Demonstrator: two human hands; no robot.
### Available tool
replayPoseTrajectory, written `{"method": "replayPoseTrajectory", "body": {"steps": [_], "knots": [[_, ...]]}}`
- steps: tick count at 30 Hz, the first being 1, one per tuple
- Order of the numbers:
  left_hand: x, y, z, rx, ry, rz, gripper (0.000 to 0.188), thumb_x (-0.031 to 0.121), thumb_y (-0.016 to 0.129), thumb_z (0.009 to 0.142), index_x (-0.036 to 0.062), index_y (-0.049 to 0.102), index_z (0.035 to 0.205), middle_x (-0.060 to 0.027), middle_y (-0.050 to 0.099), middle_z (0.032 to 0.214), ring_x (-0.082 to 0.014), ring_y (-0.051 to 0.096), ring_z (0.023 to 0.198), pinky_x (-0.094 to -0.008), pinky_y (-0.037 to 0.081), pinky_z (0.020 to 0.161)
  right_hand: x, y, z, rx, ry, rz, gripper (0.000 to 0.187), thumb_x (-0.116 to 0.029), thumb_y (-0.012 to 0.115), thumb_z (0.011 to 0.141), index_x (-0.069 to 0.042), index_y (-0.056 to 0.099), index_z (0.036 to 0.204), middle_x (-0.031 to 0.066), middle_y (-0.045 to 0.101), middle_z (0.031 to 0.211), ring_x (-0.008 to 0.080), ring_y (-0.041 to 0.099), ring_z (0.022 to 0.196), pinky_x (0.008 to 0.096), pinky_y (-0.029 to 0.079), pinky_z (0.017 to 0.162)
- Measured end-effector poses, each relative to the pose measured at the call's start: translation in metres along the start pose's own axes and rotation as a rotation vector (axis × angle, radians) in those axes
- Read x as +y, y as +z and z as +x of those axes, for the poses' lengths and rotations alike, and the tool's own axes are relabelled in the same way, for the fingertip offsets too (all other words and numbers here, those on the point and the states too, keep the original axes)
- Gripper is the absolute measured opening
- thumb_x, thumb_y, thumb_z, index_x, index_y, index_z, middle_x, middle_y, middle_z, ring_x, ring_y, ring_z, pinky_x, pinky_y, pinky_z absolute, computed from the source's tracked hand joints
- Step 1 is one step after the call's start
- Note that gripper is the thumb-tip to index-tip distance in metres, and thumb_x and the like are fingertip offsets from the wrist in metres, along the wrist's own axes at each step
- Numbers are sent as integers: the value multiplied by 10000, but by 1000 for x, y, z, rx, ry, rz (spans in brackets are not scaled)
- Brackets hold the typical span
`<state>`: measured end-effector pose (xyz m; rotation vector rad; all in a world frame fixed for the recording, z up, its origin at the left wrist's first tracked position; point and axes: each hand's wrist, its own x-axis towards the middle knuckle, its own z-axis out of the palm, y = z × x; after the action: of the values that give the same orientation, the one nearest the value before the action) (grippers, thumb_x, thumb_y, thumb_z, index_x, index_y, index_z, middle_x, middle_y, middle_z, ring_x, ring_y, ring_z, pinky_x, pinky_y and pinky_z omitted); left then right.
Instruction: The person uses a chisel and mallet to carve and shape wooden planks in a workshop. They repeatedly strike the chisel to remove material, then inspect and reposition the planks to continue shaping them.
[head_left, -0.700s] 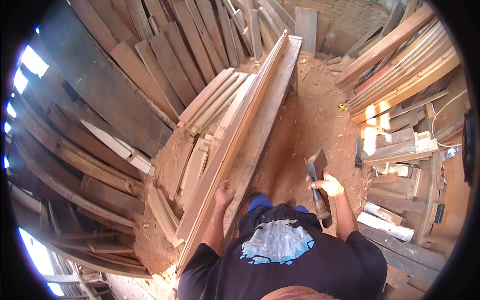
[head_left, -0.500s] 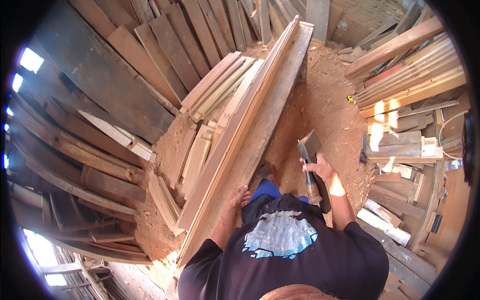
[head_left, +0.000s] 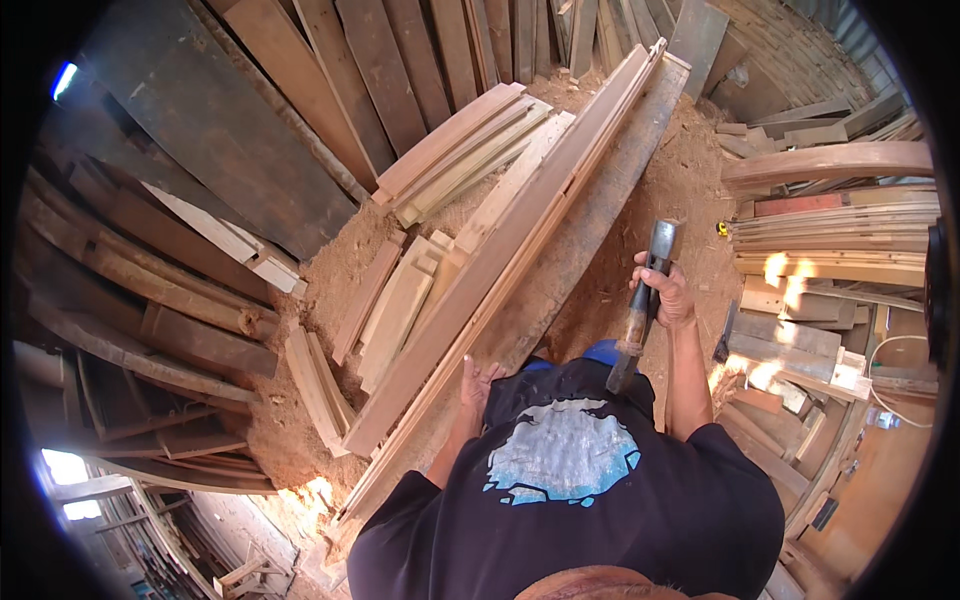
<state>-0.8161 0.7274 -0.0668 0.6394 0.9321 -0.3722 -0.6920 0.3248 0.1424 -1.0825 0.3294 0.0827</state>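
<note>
My right hand (head_left: 668, 290) is wrapped round a hand tool with a broad metal blade (head_left: 662, 240), held raised over the floor right of the bench. A dark shank and a brownish wooden part lie below the blade, with a dark end near my shirt; its exact kind is unclear. Beside the stacked planks, my left hand (head_left: 478, 382) has its fingers apart and holds nothing. Whether it touches the bench, I cannot tell. The long reddish-brown plank (head_left: 510, 270) and thinner strips next to it lie lengthwise on a narrow, worn wooden bench (head_left: 590, 240).
Sawdust and shavings cover the floor (head_left: 690, 180). Short boards (head_left: 400, 320) lie left of the bench, and tall boards (head_left: 400, 70) lean behind. Stacked lumber (head_left: 840, 230) fills the right side. A yellow tape measure (head_left: 722, 229) lies near it. Dark curved timbers (head_left: 130, 270) stand at left.
My right hand has risen and moved slightly right, turning the tool so the blade shows narrower. My left hand's fingers have lifted and spread. The view has shifted a little.
</note>
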Motion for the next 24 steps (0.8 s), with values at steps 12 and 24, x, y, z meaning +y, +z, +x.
{"method": "replayPoseTrajectory", "body": {"steps": [12,24], "knots": [[17,87,67,228,103,-571,1235,624,824,718,55,100,1541,-266,236,1533,-466,254,1442,-592,298,1165,-17,-27,158,-116,201,119,362,-57,765,807,-12,598,1124,103,693,918,239,703,850,389,590,792],[5,118,99,579,401,-709,508,225,669,820,96,520,1288,-179,540,1352,-364,518,1255,-628,415,1068,-25,-76,322,32,420,52,161,-53,718,836,-24,630,967,101,689,899,233,693,764,406,607,668]]}}
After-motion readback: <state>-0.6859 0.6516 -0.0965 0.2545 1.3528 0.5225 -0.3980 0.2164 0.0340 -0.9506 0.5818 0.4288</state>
